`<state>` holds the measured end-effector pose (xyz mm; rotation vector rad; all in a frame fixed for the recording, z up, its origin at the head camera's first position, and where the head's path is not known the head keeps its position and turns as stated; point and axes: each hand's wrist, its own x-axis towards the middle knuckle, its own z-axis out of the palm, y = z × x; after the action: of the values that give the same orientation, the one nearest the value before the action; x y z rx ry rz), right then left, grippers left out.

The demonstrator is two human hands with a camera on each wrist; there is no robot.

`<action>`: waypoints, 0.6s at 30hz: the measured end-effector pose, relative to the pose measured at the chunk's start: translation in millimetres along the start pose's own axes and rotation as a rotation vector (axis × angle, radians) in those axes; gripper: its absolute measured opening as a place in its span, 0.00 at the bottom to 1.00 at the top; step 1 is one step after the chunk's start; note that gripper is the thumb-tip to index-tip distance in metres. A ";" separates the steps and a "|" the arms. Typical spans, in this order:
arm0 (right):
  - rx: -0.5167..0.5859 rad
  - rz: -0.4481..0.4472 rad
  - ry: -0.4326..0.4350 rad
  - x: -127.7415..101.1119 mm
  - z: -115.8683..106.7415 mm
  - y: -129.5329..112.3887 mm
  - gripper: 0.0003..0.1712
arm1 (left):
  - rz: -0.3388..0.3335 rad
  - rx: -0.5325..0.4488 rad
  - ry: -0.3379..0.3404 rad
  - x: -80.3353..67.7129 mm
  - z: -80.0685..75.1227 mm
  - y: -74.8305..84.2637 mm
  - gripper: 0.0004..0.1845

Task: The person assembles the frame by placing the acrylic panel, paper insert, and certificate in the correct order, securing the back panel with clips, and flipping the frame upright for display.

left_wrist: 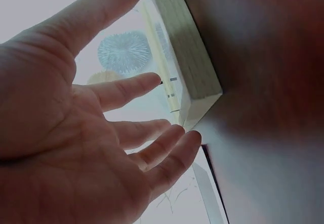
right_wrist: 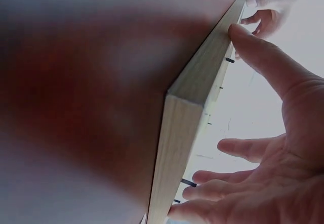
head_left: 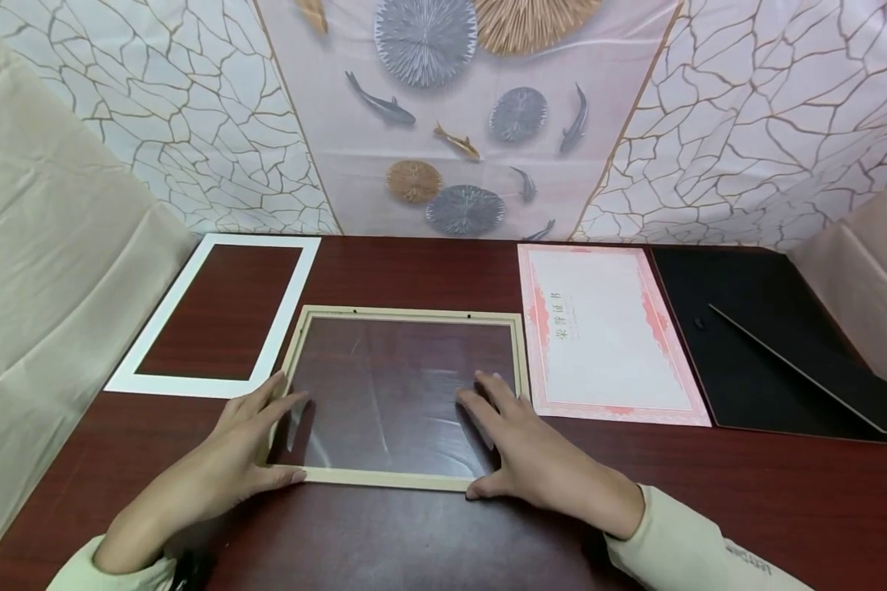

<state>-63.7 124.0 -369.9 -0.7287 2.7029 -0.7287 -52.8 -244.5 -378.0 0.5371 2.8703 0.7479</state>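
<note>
The picture frame [head_left: 406, 316], pale wood w/ a clear pane, lies flat at the centre of the dark red table [head_left: 746, 484], near edge toward the person, w/ both hands at its near corners. Left hand [head_left: 240, 447] sits at the near-left corner: thumb along the near rail, fingers straight and laid over the left rail onto the pane; left wrist view shows the fingers spread apart w/ the thumb against the frame's outer edge, nothing gripped. Right hand [head_left: 521, 447] is at the near-right corner: thumb touches the near rail's outer edge, fingers [head_left: 488, 394] extended flat over the pane, slightly spread; right wrist view confirms thumb on the wood edge and the other fingers loose over the frame's inner side. Left of the frame, just beside it, lies a white mat board [head_left: 192, 386]. Right of it, just beside the right rail, a certificate [head_left: 606, 336] w/ pink border; further right, a black backing board [head_left: 754, 328] w/ its stand leg [head_left: 820, 373] raised.
</note>
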 end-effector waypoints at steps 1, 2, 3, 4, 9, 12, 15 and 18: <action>0.002 0.011 0.000 2.3 -1.4 1.2 0.61 | 0.001 0.001 0.001 2.9 -1.2 -0.3 0.46; 0.001 0.019 0.001 4.4 -2.8 2.1 0.62 | 0.006 0.003 0.002 5.7 -2.2 -0.9 0.46; 0.001 0.028 0.001 6.7 -3.8 3.2 0.62 | 0.005 0.001 -0.002 8.3 -3.2 -1.4 0.46; -0.001 0.033 0.003 8.6 -4.9 4.4 0.62 | 0.005 0.000 -0.006 11.0 -4.2 -1.9 0.46; -0.007 0.053 0.008 17.9 -9.7 10.2 0.64 | -0.016 -0.033 -0.030 23.1 -9.2 -4.6 0.47; 0.001 0.060 0.013 22.4 -12.1 14.1 0.64 | -0.009 -0.050 -0.032 29.4 -11.1 -5.8 0.47; 0.010 0.063 0.016 26.8 -13.8 18.1 0.64 | 0.008 -0.067 -0.027 34.5 -12.3 -7.3 0.46; 0.019 0.075 0.013 31.3 -16.1 21.9 0.64 | 0.017 -0.088 -0.028 38.1 -14.7 -9.5 0.46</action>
<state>-104.6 130.5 -371.1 -0.6164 2.7145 -0.7423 -94.2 -244.8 -371.1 0.5559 2.7957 0.8571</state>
